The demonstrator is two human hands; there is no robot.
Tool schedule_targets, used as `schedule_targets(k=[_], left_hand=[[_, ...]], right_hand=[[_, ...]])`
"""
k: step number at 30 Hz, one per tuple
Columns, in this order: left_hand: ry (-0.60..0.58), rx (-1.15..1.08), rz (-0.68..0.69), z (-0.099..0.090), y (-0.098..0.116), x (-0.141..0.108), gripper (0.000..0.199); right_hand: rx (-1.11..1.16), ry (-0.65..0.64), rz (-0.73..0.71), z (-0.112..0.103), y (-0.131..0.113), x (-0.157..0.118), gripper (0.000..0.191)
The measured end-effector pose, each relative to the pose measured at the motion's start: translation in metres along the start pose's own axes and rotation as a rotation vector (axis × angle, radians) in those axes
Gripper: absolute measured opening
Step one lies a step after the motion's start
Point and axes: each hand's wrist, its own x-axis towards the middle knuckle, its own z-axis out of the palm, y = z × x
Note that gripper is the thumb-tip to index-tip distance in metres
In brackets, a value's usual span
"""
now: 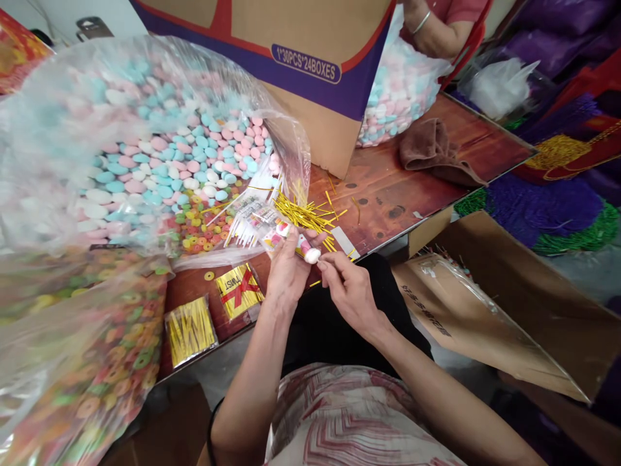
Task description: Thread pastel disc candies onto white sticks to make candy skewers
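Over the table's front edge, my left hand [285,272] grips a small clear printed bag [303,244] with candies in it. An oval white candy [312,255] shows at the bag's right end. My right hand [353,288] is closed, its thumb and fingertips pinched at that candy. Whether the candy is inside the bag's film I cannot tell. Just behind the hands lie loose gold twist ties [308,213] and white sticks with printed packaging [250,217]. Packs of gold twist ties [191,330] rest left of my left forearm.
A large open plastic bag of pink, blue and white candies [165,162] and a bag of ring candies [111,369] fill the left. A tall carton [310,97] stands behind. A brown cloth [431,149], an open carton [466,323] and another person's arm [436,39] are to the right.
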Motion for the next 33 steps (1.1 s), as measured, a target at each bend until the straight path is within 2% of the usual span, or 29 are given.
schedule_targets(k=[3,5,7,11,13,15,17,21,23,26,29,33], left_hand=[[-0.008,-0.051,0.046,-0.001,0.001,0.001,0.026],[0.005,-0.056,0.071,-0.001,0.002,0.000,0.026],[0.026,-0.044,0.089,0.000,0.001,-0.001,0.026],[0.046,-0.027,0.117,0.003,0.000,-0.003,0.027],[0.048,-0.025,0.125,0.003,-0.001,-0.005,0.027],[0.049,-0.022,0.125,0.002,-0.002,-0.005,0.027],[0.039,-0.022,0.114,0.000,-0.004,-0.005,0.029],[-0.013,-0.048,0.067,-0.003,-0.006,-0.004,0.033],[-0.020,-0.052,0.044,-0.002,-0.007,-0.004,0.033],[-0.007,-0.039,0.016,0.001,-0.006,-0.004,0.031],[0.011,-0.021,0.025,0.003,-0.008,-0.004,0.030],[-0.006,0.019,0.037,0.002,-0.011,-0.006,0.031]], right_hand=[[0.242,-0.037,0.188,-0.001,-0.006,0.000,0.022],[0.293,-0.015,0.203,0.000,-0.007,-0.001,0.025],[0.251,0.043,0.125,0.003,-0.006,-0.004,0.024],[-0.022,0.101,-0.144,0.008,0.003,-0.010,0.029],[-0.139,0.094,-0.212,0.010,0.008,-0.011,0.031],[-0.167,0.087,-0.220,0.009,0.009,-0.009,0.031],[-0.100,0.080,-0.174,0.007,0.007,-0.005,0.029],[0.119,0.092,0.018,0.001,0.002,0.003,0.021],[0.148,0.095,0.061,0.000,0.001,0.004,0.020],[0.034,0.057,-0.017,0.000,0.003,0.003,0.019],[-0.211,0.059,-0.130,0.000,0.006,0.002,0.020],[-0.571,-0.030,-0.087,-0.011,0.001,0.007,0.023]])
